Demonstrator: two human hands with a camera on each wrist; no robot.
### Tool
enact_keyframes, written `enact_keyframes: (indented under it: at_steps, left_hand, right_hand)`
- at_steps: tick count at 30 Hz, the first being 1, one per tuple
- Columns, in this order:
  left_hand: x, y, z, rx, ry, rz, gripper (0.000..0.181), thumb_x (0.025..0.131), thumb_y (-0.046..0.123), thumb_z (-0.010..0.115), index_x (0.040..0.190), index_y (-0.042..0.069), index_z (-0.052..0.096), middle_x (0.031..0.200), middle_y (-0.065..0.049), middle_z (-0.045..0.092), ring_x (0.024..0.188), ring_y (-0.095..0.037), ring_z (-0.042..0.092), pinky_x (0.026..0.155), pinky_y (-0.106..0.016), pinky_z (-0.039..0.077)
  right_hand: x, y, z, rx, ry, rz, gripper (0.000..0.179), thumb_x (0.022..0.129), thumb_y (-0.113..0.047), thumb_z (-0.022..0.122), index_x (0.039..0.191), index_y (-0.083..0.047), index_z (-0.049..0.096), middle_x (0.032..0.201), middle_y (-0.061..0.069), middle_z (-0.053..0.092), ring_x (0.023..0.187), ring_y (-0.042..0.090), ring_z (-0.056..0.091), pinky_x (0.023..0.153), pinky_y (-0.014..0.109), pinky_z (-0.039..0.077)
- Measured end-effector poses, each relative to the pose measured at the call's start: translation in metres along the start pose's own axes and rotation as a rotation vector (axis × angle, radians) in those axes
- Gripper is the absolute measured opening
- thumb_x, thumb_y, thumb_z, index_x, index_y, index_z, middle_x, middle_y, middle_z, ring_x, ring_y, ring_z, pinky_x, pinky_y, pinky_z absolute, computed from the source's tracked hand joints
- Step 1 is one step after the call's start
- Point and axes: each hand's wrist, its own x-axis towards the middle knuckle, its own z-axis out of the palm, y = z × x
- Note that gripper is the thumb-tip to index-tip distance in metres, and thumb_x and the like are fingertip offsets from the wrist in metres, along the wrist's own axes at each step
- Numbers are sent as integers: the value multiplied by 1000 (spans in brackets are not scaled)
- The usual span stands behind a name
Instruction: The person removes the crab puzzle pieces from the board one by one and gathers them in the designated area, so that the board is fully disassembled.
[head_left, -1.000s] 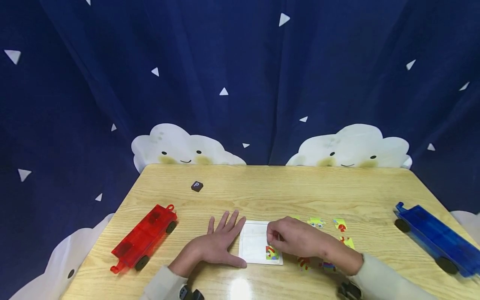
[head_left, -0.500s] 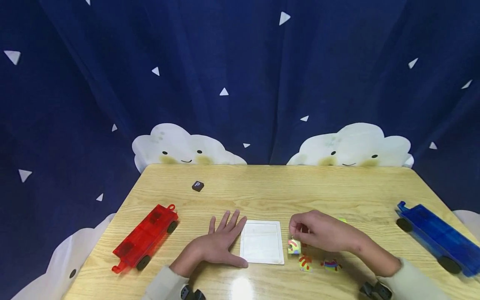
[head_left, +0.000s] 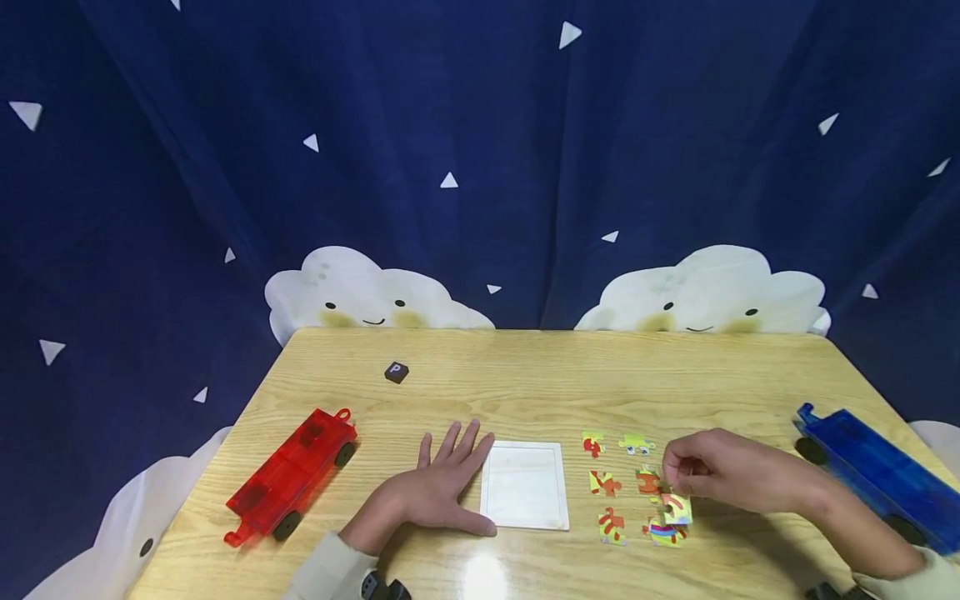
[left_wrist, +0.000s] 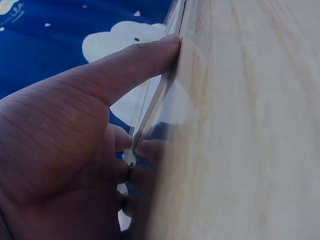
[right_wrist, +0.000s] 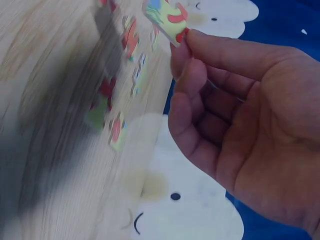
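Note:
In the head view, my left hand lies with fingers spread at the left edge of a white square puzzle tray, thumb along its lower left corner. The left wrist view has the left thumb touching the tray's edge. My right hand pinches a puzzle piece, yellow with a red curve, between thumb and index finger, raised above the table. Below and left of it lie several loose puzzle pieces in rows. The right wrist view shows the pinched puzzle piece at the fingertips.
A red toy wagon stands on the left of the wooden table, a blue toy wagon on the right. A small black tile marked P lies farther back. A navy curtain hangs behind the table.
My right hand has carried the puzzle piece off the tray and to the right, over the loose pieces, uncovering them. The tray now shows no piece in it. My left hand has stayed put.

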Motion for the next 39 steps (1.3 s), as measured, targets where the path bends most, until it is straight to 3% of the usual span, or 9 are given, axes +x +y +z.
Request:
enact_keyframes:
  at_steps: [9, 20, 27, 31, 39]
  left_hand:
    - [1, -1, -1, -4, -5, -4, 116, 86, 66, 71, 167, 14, 7, 171, -13, -9, 154, -35, -16, 114, -67, -12]
    - [0, 0, -1, -7, -8, -3, 116, 86, 65, 72, 167, 14, 7, 171, -13, -9, 154, -35, -16, 114, -66, -12]
    - [0, 0, -1, -9, -5, -3, 116, 86, 65, 72, 167, 14, 8, 171, -13, -9, 154, -35, -16, 114, -66, -12]
    - [0, 0, -1, -6, -5, -4, 116, 85, 66, 72, 167, 14, 8, 171, -13, -9, 154, -35, -16, 114, -66, -12]
    - [0, 1, 0, -9, -4, -8, 117, 85, 66, 72, 167, 13, 8, 171, -13, -8, 154, -35, -16, 114, -66, -12]
  right_hand:
    - [-20, 12, -5, -19, -38, 101, 14, 102, -11, 65, 91, -20, 67, 80, -15, 55, 71, 1, 49, 57, 26, 42]
    - [-28, 24, -5, 26, -89, 192, 12, 99, -9, 66, 91, -18, 67, 80, -13, 57, 71, 3, 50, 58, 25, 42]
    - [-30, 32, -2, 48, -97, 140, 10, 99, -11, 67, 91, -17, 66, 80, -15, 57, 71, 1, 51, 56, 25, 41]
    - [-30, 34, -1, 35, -97, 148, 12, 98, -10, 67, 91, -19, 66, 81, -16, 58, 72, 1, 51, 58, 25, 42]
    - [-30, 36, 2, -14, -76, 81, 15, 99, -8, 66, 91, -21, 65, 82, -18, 58, 74, -1, 52, 58, 25, 44]
